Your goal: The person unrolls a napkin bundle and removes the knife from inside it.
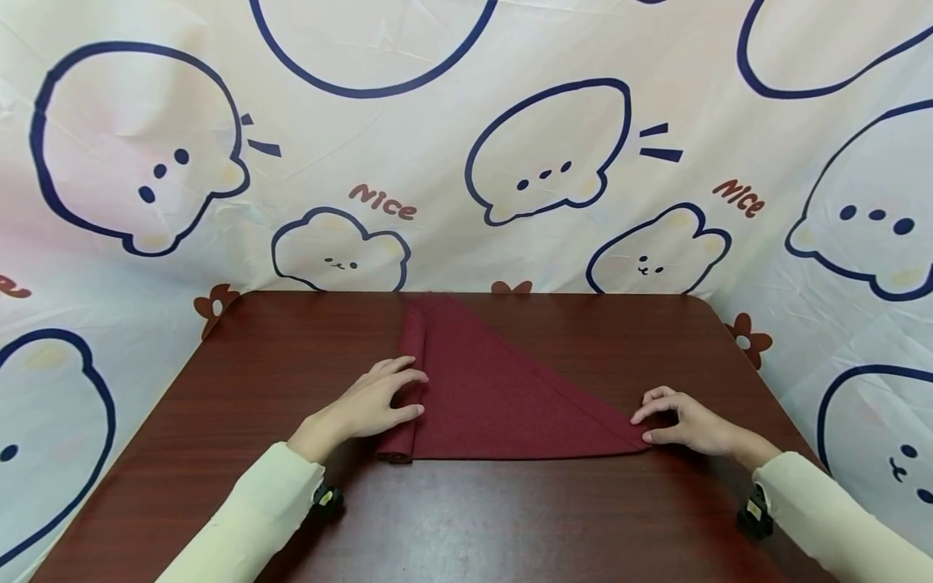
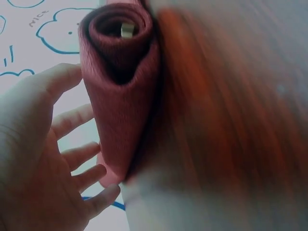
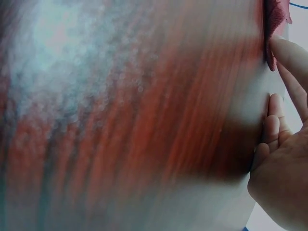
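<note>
A dark red cloth lies on the table, its left side rolled into a tube and its right side tapering to a corner. My left hand rests with spread fingers against the roll. In the left wrist view the roll shows a spiral end with something small and pale inside, and the left hand touches its side. My right hand pinches the right corner between thumb and fingers; the right wrist view shows the right hand at the cloth's edge.
The brown wooden table has rounded far corners. Behind it and at both sides hangs a pale sheet printed with blue-outlined cartoon shapes. Each wrist wears a small black device, one at the left and one at the right.
</note>
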A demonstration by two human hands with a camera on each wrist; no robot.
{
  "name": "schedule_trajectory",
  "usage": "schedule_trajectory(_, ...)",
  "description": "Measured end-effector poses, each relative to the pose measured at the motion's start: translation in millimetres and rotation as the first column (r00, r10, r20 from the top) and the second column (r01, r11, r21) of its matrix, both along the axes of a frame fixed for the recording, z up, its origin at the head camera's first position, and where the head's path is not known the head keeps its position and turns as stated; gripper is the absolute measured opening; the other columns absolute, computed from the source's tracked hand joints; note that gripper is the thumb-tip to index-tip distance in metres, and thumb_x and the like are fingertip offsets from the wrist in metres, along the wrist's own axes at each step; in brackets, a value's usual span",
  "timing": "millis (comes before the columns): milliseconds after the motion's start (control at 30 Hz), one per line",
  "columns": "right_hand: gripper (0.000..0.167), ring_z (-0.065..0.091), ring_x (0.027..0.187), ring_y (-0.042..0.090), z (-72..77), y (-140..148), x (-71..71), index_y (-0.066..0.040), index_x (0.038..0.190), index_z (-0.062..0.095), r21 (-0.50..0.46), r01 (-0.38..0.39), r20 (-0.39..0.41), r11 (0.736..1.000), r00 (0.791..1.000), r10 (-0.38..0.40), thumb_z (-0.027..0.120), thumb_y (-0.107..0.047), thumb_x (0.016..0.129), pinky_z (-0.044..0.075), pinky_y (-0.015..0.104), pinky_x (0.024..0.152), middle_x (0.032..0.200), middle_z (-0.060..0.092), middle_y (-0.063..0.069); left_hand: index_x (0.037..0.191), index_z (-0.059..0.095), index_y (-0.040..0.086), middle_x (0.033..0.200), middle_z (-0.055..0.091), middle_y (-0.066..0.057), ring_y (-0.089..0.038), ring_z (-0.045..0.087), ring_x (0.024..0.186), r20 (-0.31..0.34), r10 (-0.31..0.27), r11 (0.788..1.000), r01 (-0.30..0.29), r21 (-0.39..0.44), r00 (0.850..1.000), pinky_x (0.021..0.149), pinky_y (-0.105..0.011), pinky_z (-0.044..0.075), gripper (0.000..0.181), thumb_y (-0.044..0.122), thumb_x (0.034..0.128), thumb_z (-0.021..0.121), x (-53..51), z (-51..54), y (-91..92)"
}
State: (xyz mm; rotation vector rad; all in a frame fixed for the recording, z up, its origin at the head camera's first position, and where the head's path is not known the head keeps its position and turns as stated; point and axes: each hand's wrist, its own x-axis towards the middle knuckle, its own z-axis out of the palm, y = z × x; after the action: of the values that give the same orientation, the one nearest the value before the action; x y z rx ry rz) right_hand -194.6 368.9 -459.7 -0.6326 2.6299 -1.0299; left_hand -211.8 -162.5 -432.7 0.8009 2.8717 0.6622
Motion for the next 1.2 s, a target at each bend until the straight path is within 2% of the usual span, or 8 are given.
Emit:
schedule_trajectory(233, 0.018, 0.042, 0.105, -0.005, 0.7, -0.6, 1.1, -0.017, 0.104, 0.078, -0.02, 0.0, 0.0, 1.0, 1.0, 0.0, 0.079, -0.021, 0.086, 0.039, 0.023, 0.089, 0.116, 0.053, 0.005, 0.134, 0.063, 0.015, 0.156, 0.045, -0.016, -0.039, 0.039, 0.144, -0.029, -0.04, 0.996, 0.037, -0.077, 0.999, 0.107, -0.066, 0.038, 0.047, 0.036, 0.0926, 0.066, 0.2, 1.8, 14.1)
schedule_trajectory(500, 0.017, 0.041, 0.106, -0.006, 0.8, -0.7, 0.9, -0.017, 0.104, 0.078, -0.022, -0.008, -0.009, 1.0, 1.0, 0.008, 0.079, -0.021, 0.087, 0.039, 0.022, 0.089, 0.116, 0.053, 0.005, 0.133, 0.065, 0.015, 0.154, 0.047, -0.015, -0.038, 0.039, 0.142, -0.054, -0.041, 0.984, 0.03, -0.177, 0.998, 0.107, -0.062, 0.041, 0.047, 0.038, 0.0918, 0.069, 2.1, -0.7, 19.0)
schedule_trajectory(900, 0.018, 0.042, 0.105, -0.004, -0.6, -0.3, 0.1, -0.017, 0.103, 0.078, -0.021, -0.009, -0.011, 1.0, 1.0, 0.009, 0.08, -0.021, 0.086, 0.04, 0.024, 0.09, 0.116, 0.054, 0.006, 0.129, 0.065, 0.014, 0.154, 0.047, -0.016, -0.037, 0.041, 0.141, -0.07, -0.027, 0.984, 0.014, -0.178, 0.997, 0.105, -0.063, 0.041, 0.045, 0.037, 0.0905, 0.072, 2.8, -1.7, 7.9)
schedule_trajectory(1200, 0.017, 0.043, 0.104, -0.004, 0.0, -0.5, 0.6, -0.018, 0.103, 0.078, -0.022, -0.013, -0.023, 1.0, 1.0, 0.013, 0.08, -0.02, 0.086, 0.04, 0.025, 0.089, 0.114, 0.054, 0.005, 0.126, 0.066, 0.015, 0.154, 0.047, -0.016, -0.038, 0.042, 0.14, -0.073, -0.003, 0.988, -0.008, -0.153, 0.997, 0.104, -0.065, 0.041, 0.044, 0.039, 0.0897, 0.072, 2.5, 1.3, -4.5)
